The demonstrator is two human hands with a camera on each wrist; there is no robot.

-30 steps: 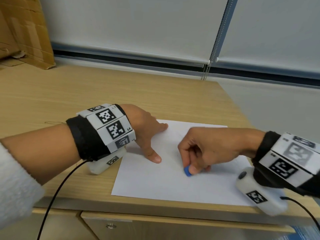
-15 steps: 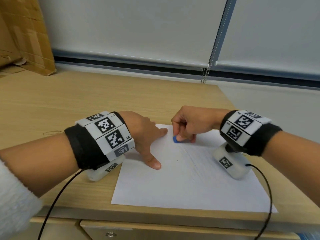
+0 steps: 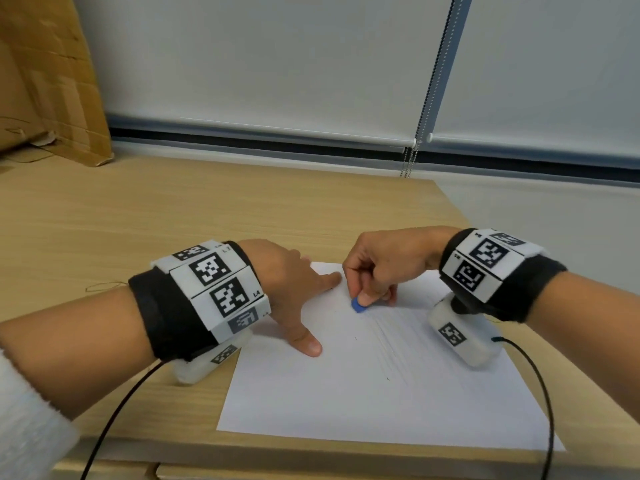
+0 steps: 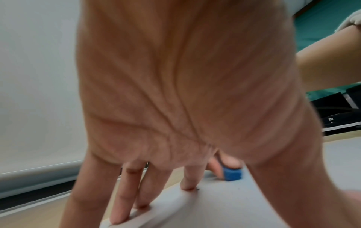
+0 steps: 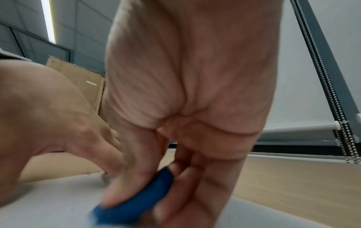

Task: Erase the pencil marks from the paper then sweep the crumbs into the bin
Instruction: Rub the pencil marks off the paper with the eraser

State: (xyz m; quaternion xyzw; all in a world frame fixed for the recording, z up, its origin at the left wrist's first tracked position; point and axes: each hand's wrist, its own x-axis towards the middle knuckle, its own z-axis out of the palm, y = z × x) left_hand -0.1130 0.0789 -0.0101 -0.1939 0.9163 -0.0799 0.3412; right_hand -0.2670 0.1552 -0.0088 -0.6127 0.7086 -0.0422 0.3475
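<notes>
Right hand (image 3: 377, 268) pinching blue eraser (image 3: 358, 305), tip down on paper (image 3: 346, 393), just beside left index finger. Left hand (image 3: 294, 292) flat, fingers spread, pinning paper's near-left part on bench (image 3: 207, 216).

Risks: hard stroke away from left hand could buckle or tear sheet; faint lines under right wrist easy to miss. Crumbs tiny, could scatter off bench. Bin nowhere in view.

Writing: wristband says "L4", I think; rest just square codes.

Black wristbands (image 3: 162, 317), white tag-marked blocks, black cables, white fuzzy sleeve (image 3: 27, 427)
</notes>
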